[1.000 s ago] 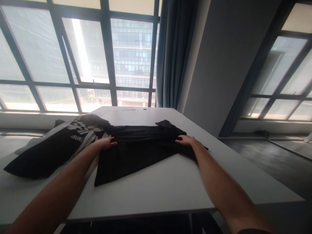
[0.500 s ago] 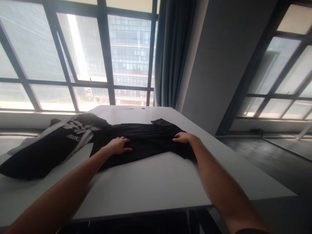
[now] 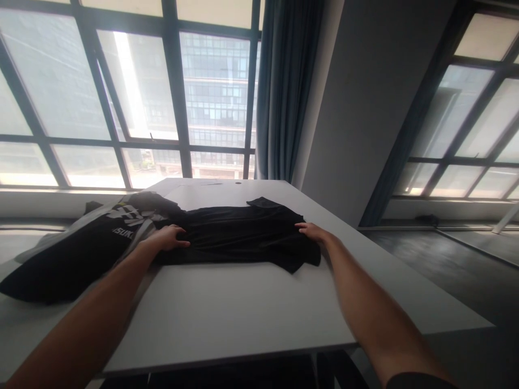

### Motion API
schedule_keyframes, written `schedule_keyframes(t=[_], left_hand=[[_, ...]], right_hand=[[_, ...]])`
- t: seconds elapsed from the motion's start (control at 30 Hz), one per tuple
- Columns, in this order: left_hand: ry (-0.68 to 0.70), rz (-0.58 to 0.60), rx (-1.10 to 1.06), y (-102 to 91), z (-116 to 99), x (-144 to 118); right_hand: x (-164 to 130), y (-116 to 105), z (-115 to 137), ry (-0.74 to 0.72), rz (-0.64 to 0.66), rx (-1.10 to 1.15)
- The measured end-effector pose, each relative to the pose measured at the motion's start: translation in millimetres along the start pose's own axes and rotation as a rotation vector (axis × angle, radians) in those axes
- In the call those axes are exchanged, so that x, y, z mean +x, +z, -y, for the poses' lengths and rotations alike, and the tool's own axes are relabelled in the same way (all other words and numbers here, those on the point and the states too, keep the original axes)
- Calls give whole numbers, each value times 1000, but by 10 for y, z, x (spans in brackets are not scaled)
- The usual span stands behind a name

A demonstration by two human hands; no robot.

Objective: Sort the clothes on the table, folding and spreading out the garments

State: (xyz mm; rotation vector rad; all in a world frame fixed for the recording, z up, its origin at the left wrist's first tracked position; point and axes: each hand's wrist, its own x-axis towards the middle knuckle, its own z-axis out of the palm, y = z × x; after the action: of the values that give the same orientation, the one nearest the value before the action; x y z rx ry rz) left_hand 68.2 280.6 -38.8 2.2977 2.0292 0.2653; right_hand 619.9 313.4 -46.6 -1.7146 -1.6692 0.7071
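Observation:
A black garment (image 3: pixel 243 235) lies folded lengthwise across the middle of a white table (image 3: pixel 251 313). My left hand (image 3: pixel 168 237) rests flat on the garment's left end, fingers spread. My right hand (image 3: pixel 312 231) presses flat on its right end, near a short sleeve that sticks out toward the table's front. Neither hand grips the cloth.
A second black garment with white lettering (image 3: pixel 93 246) lies heaped at the table's left, partly over a grey cloth. Large windows (image 3: pixel 133 97) and a blue-grey curtain (image 3: pixel 284 92) stand behind. The table's right edge drops to a dark floor (image 3: pixel 454 270).
The lower flap of the black garment has been folded up, leaving a narrower band. My left hand moved right, then back to the left end. My right hand stayed at the right end.

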Motion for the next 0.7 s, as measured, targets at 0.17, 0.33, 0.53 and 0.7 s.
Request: schedule_keyframes(t=[0.17,0.33,0.53,0.7], left_hand=[[-34,-119,159,-30,-141,-51],[2,13,52,-82,-147,-26],[106,286,-174,-205,449,-108],[162,286,-198,-169,557,-77]], right_hand=[[-86,-81,0,18,105,17],[-90,-177,-28,-45,301,-189],[-54,-125,23,-131,364,-181],[-105,88,343,-197,383,-282]])
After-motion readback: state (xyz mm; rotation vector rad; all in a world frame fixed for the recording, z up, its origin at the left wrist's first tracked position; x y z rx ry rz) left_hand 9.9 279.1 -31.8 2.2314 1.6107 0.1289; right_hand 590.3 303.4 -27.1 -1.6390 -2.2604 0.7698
